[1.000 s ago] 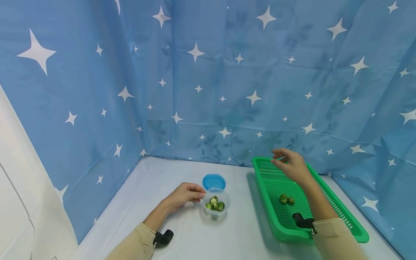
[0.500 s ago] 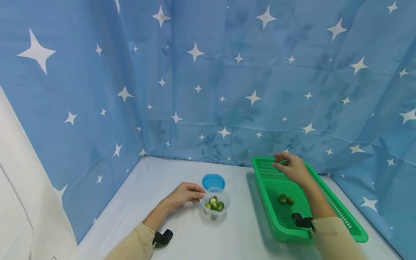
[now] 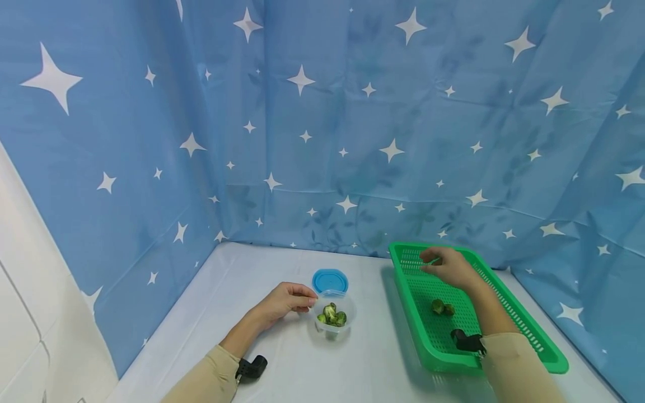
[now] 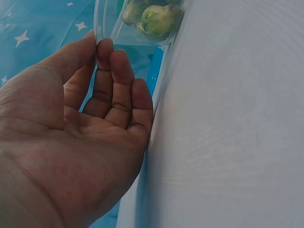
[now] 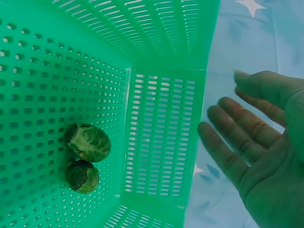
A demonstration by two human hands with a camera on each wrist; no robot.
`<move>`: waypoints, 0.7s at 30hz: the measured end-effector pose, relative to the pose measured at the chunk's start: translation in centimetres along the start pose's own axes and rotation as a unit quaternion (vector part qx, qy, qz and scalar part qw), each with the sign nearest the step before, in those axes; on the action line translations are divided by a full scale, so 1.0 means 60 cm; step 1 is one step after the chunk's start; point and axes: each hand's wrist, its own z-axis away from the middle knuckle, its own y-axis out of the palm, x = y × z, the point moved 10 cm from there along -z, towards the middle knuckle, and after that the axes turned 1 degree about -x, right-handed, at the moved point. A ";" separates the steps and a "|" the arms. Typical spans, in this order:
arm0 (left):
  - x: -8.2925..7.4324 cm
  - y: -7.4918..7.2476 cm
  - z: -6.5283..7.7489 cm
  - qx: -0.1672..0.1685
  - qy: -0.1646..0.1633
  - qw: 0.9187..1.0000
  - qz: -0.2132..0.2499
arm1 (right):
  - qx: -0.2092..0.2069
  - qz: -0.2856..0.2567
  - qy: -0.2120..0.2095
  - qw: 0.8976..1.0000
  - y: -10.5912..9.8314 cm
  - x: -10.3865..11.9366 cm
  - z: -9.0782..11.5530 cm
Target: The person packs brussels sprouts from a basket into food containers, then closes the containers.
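At the table's middle, a small clear plastic container (image 3: 350, 307) holds several Brussels sprouts (image 3: 331, 315). The thumb and index finger of my left hand (image 3: 283, 304) pinch its left rim; in the left wrist view the fingertips meet at the container wall (image 4: 107, 23). My right hand (image 3: 450, 268) hovers over the far part of a green basket (image 3: 419, 341), fingers loosely bent and nothing in them. Two sprouts (image 3: 438, 306) lie close together on the basket floor. The right wrist view shows the right hand (image 5: 266, 142) beyond the basket's end wall (image 5: 159, 137).
A round-cornered blue lid (image 3: 330, 280) lies just behind the container on the white tabletop (image 3: 272, 369). A blue star-patterned curtain (image 3: 322, 140) hangs along the back and sides. White wall panels (image 3: 30, 302) stand at the far left.
My right hand has lowered slightly over the basket. The left hand stays at the container, and the sprouts have not moved.
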 end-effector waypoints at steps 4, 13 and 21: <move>0.001 0.000 -0.001 0.002 0.001 1.000 0.002 | 0.021 0.009 0.007 1.000 0.010 -0.008 0.001; 0.004 0.000 -0.003 0.003 0.001 1.000 0.004 | 0.053 0.017 0.022 0.998 0.021 -0.024 0.006; -0.001 0.002 -0.002 0.002 0.003 1.000 0.002 | 0.102 0.015 0.022 0.994 0.034 -0.031 0.014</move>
